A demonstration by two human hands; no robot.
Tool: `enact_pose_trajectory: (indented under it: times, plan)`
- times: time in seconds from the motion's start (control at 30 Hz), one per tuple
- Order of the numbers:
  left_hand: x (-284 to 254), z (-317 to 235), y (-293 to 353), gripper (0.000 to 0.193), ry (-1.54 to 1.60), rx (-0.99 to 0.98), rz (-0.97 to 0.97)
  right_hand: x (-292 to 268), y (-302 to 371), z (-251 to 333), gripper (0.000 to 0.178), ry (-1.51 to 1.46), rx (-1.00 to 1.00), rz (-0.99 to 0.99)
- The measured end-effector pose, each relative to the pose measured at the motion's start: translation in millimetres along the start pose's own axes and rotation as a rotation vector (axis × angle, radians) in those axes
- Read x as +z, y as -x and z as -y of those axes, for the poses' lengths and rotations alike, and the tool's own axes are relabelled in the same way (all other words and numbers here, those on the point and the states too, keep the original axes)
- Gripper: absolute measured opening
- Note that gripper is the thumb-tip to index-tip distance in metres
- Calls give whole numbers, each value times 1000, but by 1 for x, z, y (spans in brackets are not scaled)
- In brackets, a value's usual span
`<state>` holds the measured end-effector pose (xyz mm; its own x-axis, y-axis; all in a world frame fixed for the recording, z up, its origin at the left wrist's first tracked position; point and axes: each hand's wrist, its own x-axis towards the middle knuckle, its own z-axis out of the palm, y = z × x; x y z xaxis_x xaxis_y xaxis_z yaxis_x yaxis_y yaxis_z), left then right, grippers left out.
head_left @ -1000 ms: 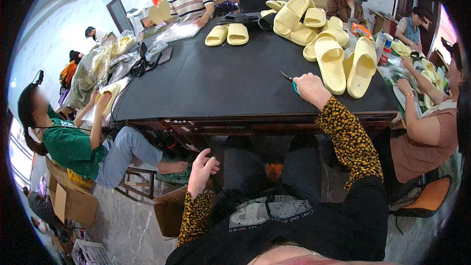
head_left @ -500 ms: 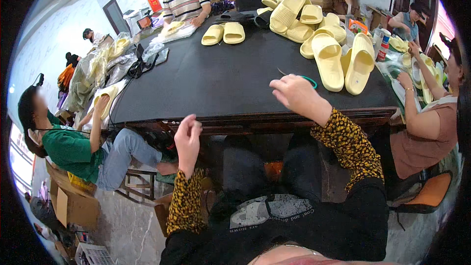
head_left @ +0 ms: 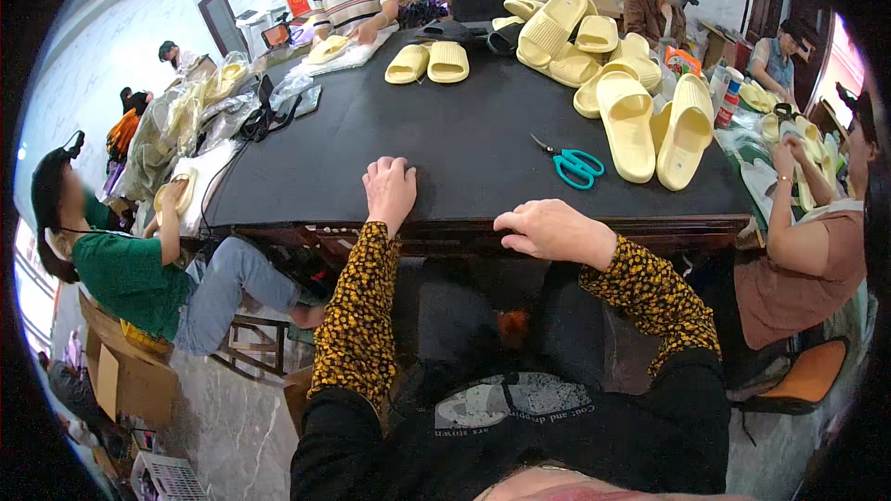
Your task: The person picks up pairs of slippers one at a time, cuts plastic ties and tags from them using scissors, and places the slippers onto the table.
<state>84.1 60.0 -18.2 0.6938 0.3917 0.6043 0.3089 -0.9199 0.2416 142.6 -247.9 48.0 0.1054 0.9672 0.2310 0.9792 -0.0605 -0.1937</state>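
Teal-handled scissors [head_left: 561, 158], blades [head_left: 543, 145] angled away leftward, lie on the tabletop [head_left: 464, 130] beyond the nearer right hand [head_left: 554, 230], whose curled grip is loosely parted, nothing visible in it.

Scissors [head_left: 560, 157] of smooth plastic and metal — matt, smooth-looking tabletop [head_left: 455, 139] — ribbed, matt, foam-like slippers [head_left: 622, 97].

On my remote feed I read the scissors [head_left: 561, 158] as teal-handled and dark-bladed. The slippers [head_left: 625, 134] are pale yellow; the worktop [head_left: 473, 144] is black. I log both sleeves [head_left: 356, 301] as black with yellow flecks (a dense, irregular pattern). One co-worker's shirt [head_left: 357, 2] is cream, dark-striped; another's top [head_left: 130, 276], green.
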Motion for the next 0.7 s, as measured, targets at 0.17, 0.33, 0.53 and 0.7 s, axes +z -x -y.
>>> enact_pose_trajectory:
  times: [0.17,0.33,0.53,0.7]
  plan:
    - [-5,-4,-1,25,-35,0,5,0,-1,19,28,-145,-55,79]
    - [-6,-2,0,25,-28,-8,1,12,-6,30,30,-247,-117,203]
    - [-1,-5,-2,24,-15,7,-6,47,-5,33,32,-319,-99,278]
    - [-8,1,5,24,-17,-23,-15,136,-5,16,34,-470,-1,323]
